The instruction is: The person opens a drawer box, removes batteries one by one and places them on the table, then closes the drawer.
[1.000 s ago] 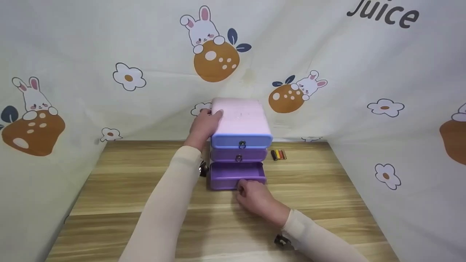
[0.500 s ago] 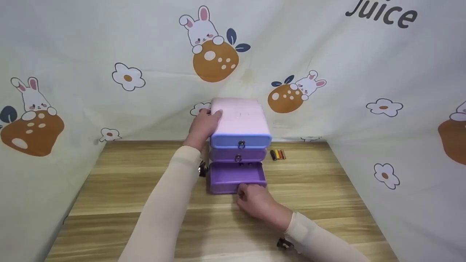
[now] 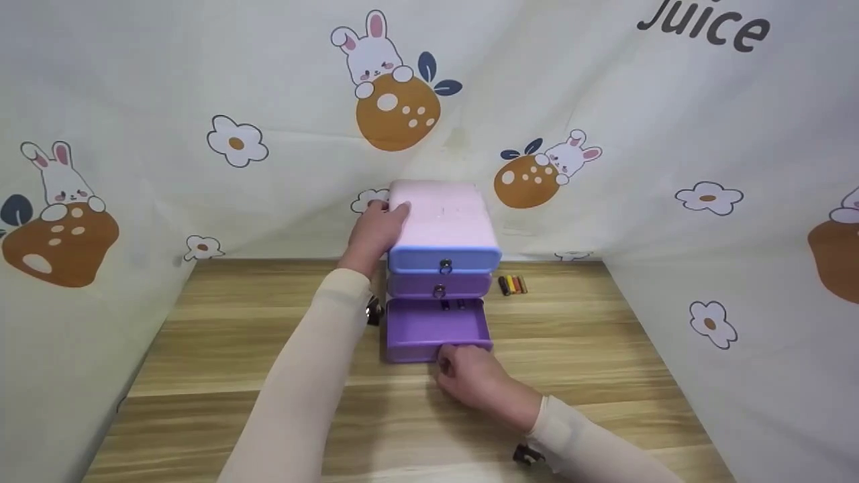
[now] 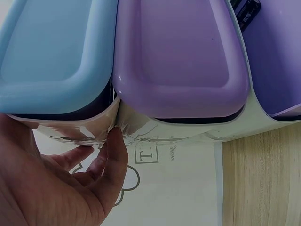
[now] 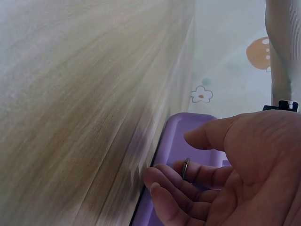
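A small drawer cabinet (image 3: 443,215) with a pink top stands at the back of the table. Its blue top drawer (image 3: 416,260) and purple middle drawer (image 3: 409,286) are closed, while the purple bottom drawer (image 3: 433,325) is pulled out. My right hand (image 3: 473,376) is at that drawer's front, a finger hooked through its metal ring pull (image 5: 186,168). Two dark cylinders (image 3: 445,306) lie at the back inside; one battery-like cylinder (image 4: 248,13) shows in the left wrist view. My left hand (image 3: 377,231) rests against the cabinet's left side, fingertips on its wall.
Right of the cabinet lies a row of small coloured sticks (image 3: 513,285), dark, yellow, red and brown. Printed fabric (image 3: 288,201) hangs close behind and along both sides of the wood-grain table (image 3: 570,349). Dark clips (image 3: 528,455) sit at the wrists.
The bottom drawer has slid farther out toward me along with my right hand, bringing the dark cylinders into sight. My left hand keeps its place on the cabinet.
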A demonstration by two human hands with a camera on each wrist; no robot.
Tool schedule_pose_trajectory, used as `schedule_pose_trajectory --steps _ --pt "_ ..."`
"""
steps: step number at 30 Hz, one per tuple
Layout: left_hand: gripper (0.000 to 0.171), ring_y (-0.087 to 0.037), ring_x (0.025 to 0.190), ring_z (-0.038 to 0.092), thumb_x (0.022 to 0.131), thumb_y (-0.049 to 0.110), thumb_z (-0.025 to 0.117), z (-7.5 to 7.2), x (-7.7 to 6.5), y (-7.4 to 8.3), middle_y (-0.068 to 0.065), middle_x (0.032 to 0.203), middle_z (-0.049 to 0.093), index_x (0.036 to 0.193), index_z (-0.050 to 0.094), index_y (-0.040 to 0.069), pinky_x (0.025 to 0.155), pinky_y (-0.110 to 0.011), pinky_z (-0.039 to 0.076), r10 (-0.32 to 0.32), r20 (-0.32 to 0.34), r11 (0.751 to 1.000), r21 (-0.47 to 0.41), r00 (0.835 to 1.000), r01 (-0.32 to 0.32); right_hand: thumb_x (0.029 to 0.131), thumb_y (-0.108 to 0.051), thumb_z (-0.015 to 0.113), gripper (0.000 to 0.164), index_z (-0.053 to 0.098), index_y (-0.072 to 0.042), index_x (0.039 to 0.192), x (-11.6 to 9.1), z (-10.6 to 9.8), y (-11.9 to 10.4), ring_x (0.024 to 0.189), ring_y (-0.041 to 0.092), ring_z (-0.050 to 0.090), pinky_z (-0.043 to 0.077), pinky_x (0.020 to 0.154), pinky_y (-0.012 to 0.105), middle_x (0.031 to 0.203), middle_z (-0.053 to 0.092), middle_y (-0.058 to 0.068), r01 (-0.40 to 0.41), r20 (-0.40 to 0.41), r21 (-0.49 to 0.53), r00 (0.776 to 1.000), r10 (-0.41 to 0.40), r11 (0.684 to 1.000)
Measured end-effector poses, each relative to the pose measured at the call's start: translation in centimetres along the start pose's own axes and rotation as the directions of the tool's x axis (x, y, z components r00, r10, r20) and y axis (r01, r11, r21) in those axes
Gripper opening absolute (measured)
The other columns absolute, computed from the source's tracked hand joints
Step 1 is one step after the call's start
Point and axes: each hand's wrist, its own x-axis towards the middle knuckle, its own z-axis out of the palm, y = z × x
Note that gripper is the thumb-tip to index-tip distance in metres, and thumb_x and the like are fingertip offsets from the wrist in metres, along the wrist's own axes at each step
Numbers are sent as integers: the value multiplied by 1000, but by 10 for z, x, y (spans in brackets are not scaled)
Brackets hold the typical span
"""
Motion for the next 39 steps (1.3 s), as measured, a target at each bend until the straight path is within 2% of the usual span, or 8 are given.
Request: schedule_pose_trajectory --steps 13,17,26,34,39 --pt "82 -39 150 50 108 65 52 0 2 0 -19 165 52 165 45 5 123 -55 41 1 -4 1000 -12 1000 -1 94 -24 84 17 68 -18 92 -6 -1 -1 64 9 54 51 61 32 74 59 -9 -13 34 42 999 12 999" --pt "82 -39 150 50 109 65 52 0 1 0 -19 165 52 165 45 5 122 -55 41 4 -1 1000 -12 1000 -4 94 -22 83 15 69 -18 93 -8 -3 -1 65 10 54 51 61 31 74 59 -9 -19 51 48 999 16 999" --pt "81 -37 153 47 109 64 51 0 1 0 -17 167 50 165 44 6 124 -52 40 4 4 1000 1 1000 -4 88 -19 83 15 68 -17 91 -13 -4 -3 66 13 54 51 63 35 73 57 -8 4 33 17 999 -5 1000" --pt "81 -38 151 49 109 65 51 1 -1 -1 -19 166 51 165 45 6 123 -54 41 9 -4 1000 -15 1000 -9 89 -18 82 12 70 -15 92 -19 -4 -6 64 11 54 51 60 33 73 60 -8 25 32 15 999 -26 1000" --pt "81 -39 151 48 109 65 52 1 -1 -1 -20 165 52 164 46 6 123 -55 40 13 -11 1000 -14 1000 -13 88 -19 83 15 70 -16 93 -22 -6 -7 66 11 55 52 62 34 75 61 -8 16 58 26 998 -18 1000"
